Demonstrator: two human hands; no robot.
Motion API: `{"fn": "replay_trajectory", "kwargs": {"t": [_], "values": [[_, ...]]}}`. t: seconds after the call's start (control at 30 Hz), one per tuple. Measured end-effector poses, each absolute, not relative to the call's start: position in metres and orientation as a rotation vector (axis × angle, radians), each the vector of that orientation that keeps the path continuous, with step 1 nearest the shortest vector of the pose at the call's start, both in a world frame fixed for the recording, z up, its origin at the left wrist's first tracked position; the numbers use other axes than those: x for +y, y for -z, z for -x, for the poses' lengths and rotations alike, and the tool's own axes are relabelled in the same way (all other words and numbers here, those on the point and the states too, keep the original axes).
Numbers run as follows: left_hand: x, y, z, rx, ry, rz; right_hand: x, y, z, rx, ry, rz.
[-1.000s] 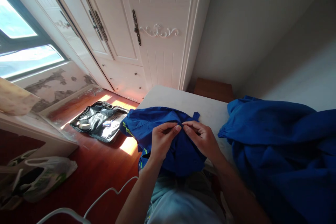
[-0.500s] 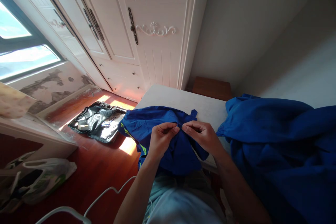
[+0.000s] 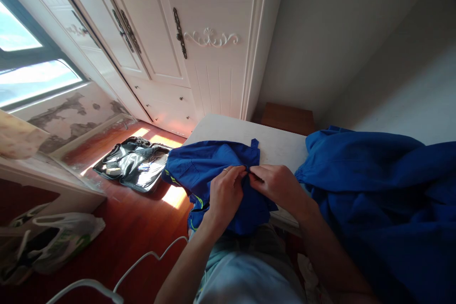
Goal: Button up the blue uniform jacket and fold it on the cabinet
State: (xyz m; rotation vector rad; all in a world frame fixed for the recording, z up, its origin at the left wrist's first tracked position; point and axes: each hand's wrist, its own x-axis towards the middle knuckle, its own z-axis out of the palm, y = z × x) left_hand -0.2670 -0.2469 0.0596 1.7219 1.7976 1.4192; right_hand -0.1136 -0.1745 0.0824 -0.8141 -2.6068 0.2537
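Note:
A blue garment [image 3: 199, 164] with yellow-green trim lies partly over the white surface in front of me and partly against my lap. My left hand [image 3: 228, 192] pinches its fabric near the middle, fingers closed. Right beside it, my right hand [image 3: 276, 185] grips the same garment with thumb and fingers pressed together. The fingertips of both hands nearly meet, and the small spot between them is too hidden to make out. A short blue tab sticks up at the garment's far edge.
A larger pile of blue cloth [image 3: 374, 175] lies to the right on the white surface [image 3: 281, 145]. An open black suitcase [image 3: 133, 164] sits on the floor at left, near a plastic bag [image 3: 71, 232] and a white tube [image 3: 149, 254]. A white wardrobe [image 3: 213, 4] stands ahead.
Both hands have shifted slightly right and turned inward, fingertips still close together. The garment's far edge and tab have moved left, bunching the cloth differently.

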Motion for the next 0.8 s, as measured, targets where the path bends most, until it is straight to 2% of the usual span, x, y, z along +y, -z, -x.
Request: {"fn": "replay_trajectory", "kwargs": {"t": [0.1, 0.33, 0.43, 0.6, 0.8], "values": [[-0.250, -0.066, 0.272, 1.747, -1.348, -1.700, -0.172, -0.085, 0.114, -2.564, -0.376, 0.801], [-0.259, -0.072, 0.284, 1.592, -1.333, -1.558, -0.165, -0.085, 0.109, -2.142, -1.324, 0.785], [-0.258, -0.067, 0.281, 1.589, -1.442, -1.380, -0.162, -0.082, 0.111, -2.028, -1.524, 0.779], [-0.255, -0.061, 0.279, 1.530, -1.549, -1.227, -0.167, -0.075, 0.121, -1.959, -1.528, 0.837], [-0.252, -0.056, 0.273, 1.559, -1.578, -1.117, -0.174, -0.069, 0.126, -1.953, -1.120, 0.900]]}}
